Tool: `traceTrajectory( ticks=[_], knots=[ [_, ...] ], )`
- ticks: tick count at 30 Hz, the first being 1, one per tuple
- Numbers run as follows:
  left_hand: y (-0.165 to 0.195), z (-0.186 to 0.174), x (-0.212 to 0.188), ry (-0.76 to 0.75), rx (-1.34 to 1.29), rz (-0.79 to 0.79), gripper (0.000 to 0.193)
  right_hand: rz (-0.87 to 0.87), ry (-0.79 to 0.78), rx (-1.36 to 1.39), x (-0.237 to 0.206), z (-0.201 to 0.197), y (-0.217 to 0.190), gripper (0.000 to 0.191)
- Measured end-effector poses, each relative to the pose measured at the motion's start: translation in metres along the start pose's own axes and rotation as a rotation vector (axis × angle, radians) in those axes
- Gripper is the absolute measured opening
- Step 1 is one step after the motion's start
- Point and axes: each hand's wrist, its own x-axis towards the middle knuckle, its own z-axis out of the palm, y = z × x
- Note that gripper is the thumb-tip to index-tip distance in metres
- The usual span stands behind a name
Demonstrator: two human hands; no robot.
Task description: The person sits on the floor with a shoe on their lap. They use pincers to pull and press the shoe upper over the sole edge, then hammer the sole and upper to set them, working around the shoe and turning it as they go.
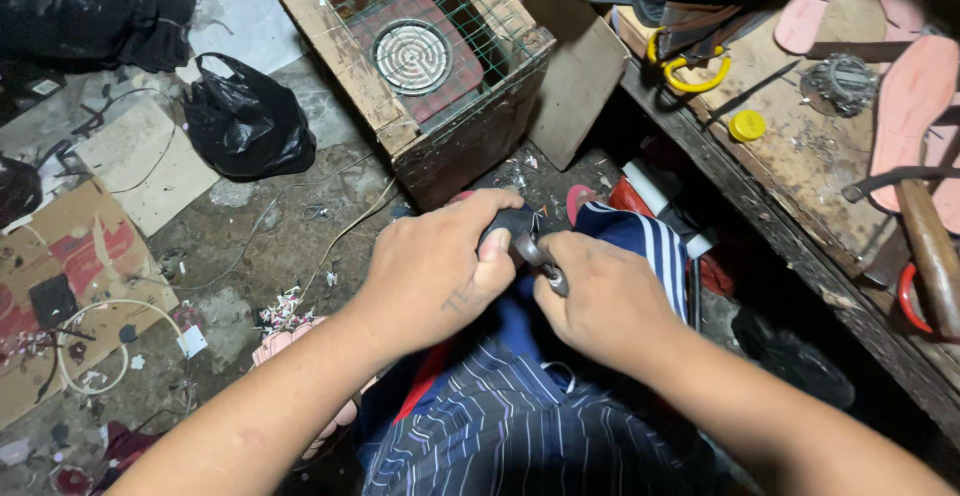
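While our left hand (435, 266) grips a dark shoe (510, 224), our right hand's (600, 301) fingers pinch a metal tool (540, 261) against it; work looks midway.

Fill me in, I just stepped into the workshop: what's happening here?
A person sits over a littered floor, working with both hands above their striped lap. The left hand wraps a small dark piece, too covered to identify. The right hand grips a metal tool pressed against that piece. To the right, a workbench carries pink soles, a yellow cap and a hammer handle. A wire-topped wooden crate stands ahead, with a black bag beside it.
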Motion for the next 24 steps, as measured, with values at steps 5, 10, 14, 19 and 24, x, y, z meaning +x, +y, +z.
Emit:
traceTrajectory(
  ticks=[5,10,14,19,24],
  knots=[
    [-0.013,-0.004,0.002,0.015,-0.079,-0.007,0.036,-0.042,0.161,0.056,0.007,0.023,-0.012,0.031],
    [-0.013,-0.008,-0.011,0.008,-0.157,0.074,0.034,0.296,-0.561,0.205,-0.008,-0.010,-0.027,0.049],
    [-0.009,-0.007,-0.014,0.026,-0.201,0.069,0.033,0.144,-0.542,0.361,0.002,-0.016,-0.022,0.039],
    [-0.006,-0.008,-0.007,-0.022,-0.177,-0.064,0.030,0.141,-0.540,0.374,0.006,-0.016,-0.017,0.039],
    [0.004,0.000,-0.005,0.038,-0.023,-0.029,0.031,0.261,-0.481,0.451,0.000,-0.032,-0.012,0.040]
  ],
)
